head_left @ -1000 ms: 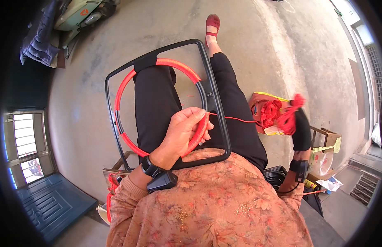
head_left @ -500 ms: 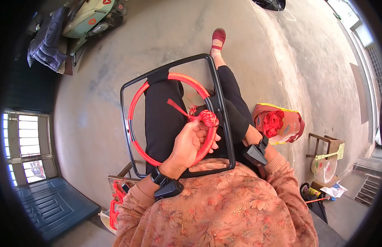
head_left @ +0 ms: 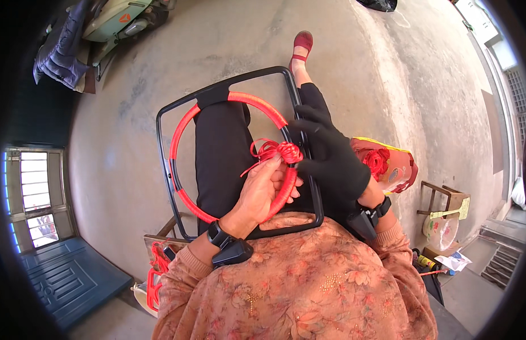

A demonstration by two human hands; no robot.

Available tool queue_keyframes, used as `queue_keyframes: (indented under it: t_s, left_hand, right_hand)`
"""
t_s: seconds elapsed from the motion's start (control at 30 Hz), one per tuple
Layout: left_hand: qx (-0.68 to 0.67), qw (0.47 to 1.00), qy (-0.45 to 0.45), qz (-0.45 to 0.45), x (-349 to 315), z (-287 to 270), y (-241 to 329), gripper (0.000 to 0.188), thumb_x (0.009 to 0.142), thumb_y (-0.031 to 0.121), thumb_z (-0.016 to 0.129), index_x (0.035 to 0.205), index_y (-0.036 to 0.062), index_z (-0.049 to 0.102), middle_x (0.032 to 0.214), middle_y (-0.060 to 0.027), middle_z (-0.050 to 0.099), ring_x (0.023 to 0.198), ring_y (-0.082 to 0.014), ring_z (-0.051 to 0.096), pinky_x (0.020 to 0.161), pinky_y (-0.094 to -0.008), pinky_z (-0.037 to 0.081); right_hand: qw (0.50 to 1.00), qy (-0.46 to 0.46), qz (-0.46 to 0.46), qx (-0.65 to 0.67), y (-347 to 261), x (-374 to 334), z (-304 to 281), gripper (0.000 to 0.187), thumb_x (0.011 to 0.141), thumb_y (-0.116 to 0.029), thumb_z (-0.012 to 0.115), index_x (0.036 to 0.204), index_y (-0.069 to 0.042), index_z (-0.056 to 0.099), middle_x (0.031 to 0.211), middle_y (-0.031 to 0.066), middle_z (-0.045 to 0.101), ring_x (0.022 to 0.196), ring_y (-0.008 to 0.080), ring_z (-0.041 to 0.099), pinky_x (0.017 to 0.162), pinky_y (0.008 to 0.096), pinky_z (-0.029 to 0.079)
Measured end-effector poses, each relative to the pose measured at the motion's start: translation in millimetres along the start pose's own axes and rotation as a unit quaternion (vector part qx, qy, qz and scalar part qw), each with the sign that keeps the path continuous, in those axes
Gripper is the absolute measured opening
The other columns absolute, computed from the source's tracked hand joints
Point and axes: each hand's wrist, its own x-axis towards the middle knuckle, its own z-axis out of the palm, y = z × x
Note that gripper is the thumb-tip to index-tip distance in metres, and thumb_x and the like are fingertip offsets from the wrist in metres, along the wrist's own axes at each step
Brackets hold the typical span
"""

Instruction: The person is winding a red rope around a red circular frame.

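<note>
A black rectangular frame (head_left: 220, 85) with a ring (head_left: 181, 136) inside it rests on my lap, tilted. Smooth red cord covers much of the ring, and black stretches show between the wrapped parts. My bare left hand (head_left: 258, 190) is closed around the ring's lower right, its thumb and finger against a knotted bundle of red cord (head_left: 289, 152). Loose loops of cord hang left of the bundle. My right hand (head_left: 336, 161), in a black glove, reaches over the frame's right bar with fingers apart. Its thumb is close beside the bundle; whether they touch I cannot tell.
On the floor to the right stands a red bag (head_left: 400, 170) holding red cord. Beyond it are a small wooden stool (head_left: 456, 199) and a floral bowl (head_left: 441, 231). More red cord (head_left: 160, 258) lies at my left. A scooter (head_left: 118, 22) is parked far left.
My gloved right hand has come up from low beside the frame to the bundle. The loose cord, stretched up-left before, now hangs in loops. The view has shifted slightly.
</note>
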Motion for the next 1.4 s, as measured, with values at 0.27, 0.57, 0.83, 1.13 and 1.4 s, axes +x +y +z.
queue_keyframes:
  t_s: [0.27,0.57,0.83,1.13,1.4]
  left_hand:
    - [0.004,1.000,0.018,0.001,0,2,3,0.042,0.100,0.039,0.043,0.105,0.0001,0.058,0.080,-0.0172,0.065,0.061,-0.0248,0.064,0.052,-0.0323,0.052]
    - [0.017,1.000,0.016,0.007,-3,2,3,0.045,0.099,0.042,0.045,0.105,-0.0009,0.058,0.081,-0.0178,0.066,0.061,-0.0236,0.065,0.051,-0.0307,0.053]
    - [0.004,1.000,0.022,0.000,-4,0,3,0.042,0.100,0.040,0.043,0.106,0.0020,0.058,0.082,-0.0176,0.066,0.063,-0.0249,0.065,0.052,-0.0314,0.053]
    - [0.004,1.000,0.008,0.019,-1,-2,1,0.043,0.098,0.041,0.047,0.105,-0.0007,0.057,0.082,-0.0175,0.066,0.063,-0.0251,0.065,0.052,-0.0327,0.054]
    - [-0.016,1.000,-0.008,0.013,-1,-10,-2,0.026,0.098,0.027,0.050,0.102,0.0028,0.058,0.083,-0.0186,0.065,0.064,-0.0258,0.065,0.054,-0.0346,0.055]
  right_hand:
    - [0.880,0.000,0.259,0.398,76,-67,-48,0.042,0.086,-0.009,0.061,0.127,0.001,0.053,0.104,0.0093,0.067,0.093,0.0193,0.066,0.086,0.0340,0.050]
    - [0.913,-0.213,0.230,0.260,52,-43,37,0.017,0.090,-0.015,0.059,0.093,0.001,0.064,0.082,0.0053,0.066,0.072,0.0142,0.059,0.067,0.0296,0.049]
    - [0.880,0.070,0.227,0.412,80,-34,44,0.020,0.087,-0.012,0.059,0.105,-0.002,0.062,0.092,0.0028,0.062,0.085,0.0105,0.057,0.074,0.0273,0.047]
    - [0.988,0.011,-0.074,-0.133,0,7,11,0.046,0.071,-0.021,0.071,0.115,-0.010,0.062,0.126,0.0184,0.054,0.115,0.0330,0.052,0.093,0.0403,0.043]
    - [0.995,0.095,0.002,-0.017,-1,0,10,0.031,0.080,-0.014,0.067,0.109,-0.006,0.062,0.115,0.0148,0.061,0.109,0.0274,0.057,0.091,0.0366,0.045]
